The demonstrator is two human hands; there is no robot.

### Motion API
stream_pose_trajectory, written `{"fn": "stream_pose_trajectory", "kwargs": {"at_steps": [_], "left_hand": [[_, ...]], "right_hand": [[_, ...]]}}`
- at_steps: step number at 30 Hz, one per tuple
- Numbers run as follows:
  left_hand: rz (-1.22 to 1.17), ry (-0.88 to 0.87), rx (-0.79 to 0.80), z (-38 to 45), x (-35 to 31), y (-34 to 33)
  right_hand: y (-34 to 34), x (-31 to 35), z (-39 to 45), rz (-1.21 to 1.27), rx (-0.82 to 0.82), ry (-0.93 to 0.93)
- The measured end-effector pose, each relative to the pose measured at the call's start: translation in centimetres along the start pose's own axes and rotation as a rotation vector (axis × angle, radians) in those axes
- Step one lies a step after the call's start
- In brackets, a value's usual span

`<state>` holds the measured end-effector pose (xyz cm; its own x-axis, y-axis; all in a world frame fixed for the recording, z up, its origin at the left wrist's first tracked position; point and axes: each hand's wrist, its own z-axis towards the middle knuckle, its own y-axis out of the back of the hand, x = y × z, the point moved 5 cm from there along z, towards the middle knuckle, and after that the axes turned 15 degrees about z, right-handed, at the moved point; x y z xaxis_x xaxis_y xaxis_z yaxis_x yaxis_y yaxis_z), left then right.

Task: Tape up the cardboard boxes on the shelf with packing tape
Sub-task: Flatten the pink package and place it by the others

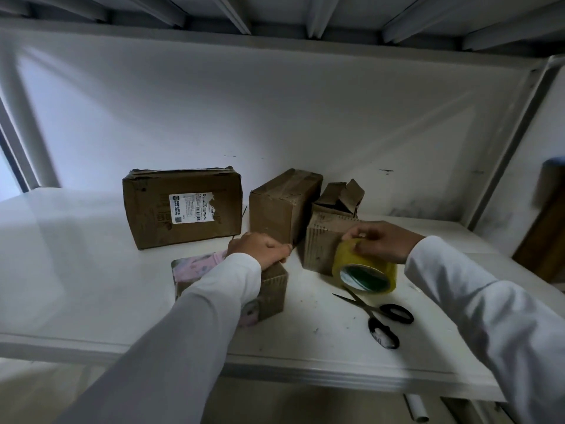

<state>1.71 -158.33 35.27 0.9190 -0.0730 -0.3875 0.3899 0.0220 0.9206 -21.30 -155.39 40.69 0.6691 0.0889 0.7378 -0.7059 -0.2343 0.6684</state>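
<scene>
Several cardboard boxes stand on a white shelf (91, 270). My left hand (260, 247) grips the top far edge of a small box (273, 290) with pink patches, nearest the front. My right hand (379, 241) holds a yellow roll of packing tape (363, 270) against the front of an open-topped box (321, 243) whose flaps stand up. Behind are a large box with a white label (183, 208) and a closed middle box (282, 203).
Black-handled scissors (379, 316) lie open on the shelf in front of the tape roll. The white back wall (275, 117) rises behind the boxes, and an upper shelf (275, 13) sits overhead. A brown object (544, 228) stands beyond the right shelf post.
</scene>
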Motion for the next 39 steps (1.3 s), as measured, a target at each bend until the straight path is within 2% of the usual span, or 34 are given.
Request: {"fn": "stream_pose_trajectory", "kwargs": {"at_steps": [5, 7, 10, 12, 15, 17, 20, 22, 26, 28, 31, 39], "left_hand": [[-0.079, 0.001, 0.022, -0.3, 0.1, -0.3], [-0.079, 0.010, 0.019, -0.3, 0.1, -0.1], [-0.069, 0.022, 0.024, -0.3, 0.1, -0.1], [-0.068, 0.038, 0.033, -0.2, 0.2, -0.2], [-0.083, 0.044, 0.030, 0.0, 0.3, -0.3], [-0.102, 0.056, 0.008, 0.2, 0.4, -0.3], [-0.142, 0.058, -0.026, 0.4, 0.6, -0.5], [-0.169, 0.062, -0.044, 0.4, 0.7, -0.5], [-0.218, 0.035, -0.070, 0.7, 0.9, -0.2], [-0.220, 0.038, -0.065, 0.9, 1.0, -0.4], [-0.216, 0.038, -0.065, 0.9, 1.0, -0.6], [-0.187, 0.061, -0.059, 0.8, 1.0, -0.6]], "right_hand": [[-0.6, -0.9, -2.0, -0.550, -0.136, -0.094], [-2.0, -1.4, -2.3, -0.579, -0.150, -0.123], [-3.8, -1.9, -1.7, -0.565, 0.000, -0.161], [-4.3, -0.8, -1.2, -0.582, -0.020, -0.127], [-5.6, 2.0, -0.3, -0.288, -0.200, 0.032], [-8.1, 3.1, 0.4, -0.049, -0.125, -0.019], [-12.1, 3.1, 1.5, 0.172, 0.013, -0.176], [-13.2, 2.8, 2.4, 0.359, 0.010, -0.160], [-14.8, 1.4, 2.5, 1.003, -0.003, -0.225], [-15.4, 0.7, 2.4, 1.148, -0.015, -0.276], [-15.6, 0.9, 2.6, 1.161, -0.032, -0.329], [-14.9, 1.0, 3.3, 0.734, -0.075, -0.377]]}}
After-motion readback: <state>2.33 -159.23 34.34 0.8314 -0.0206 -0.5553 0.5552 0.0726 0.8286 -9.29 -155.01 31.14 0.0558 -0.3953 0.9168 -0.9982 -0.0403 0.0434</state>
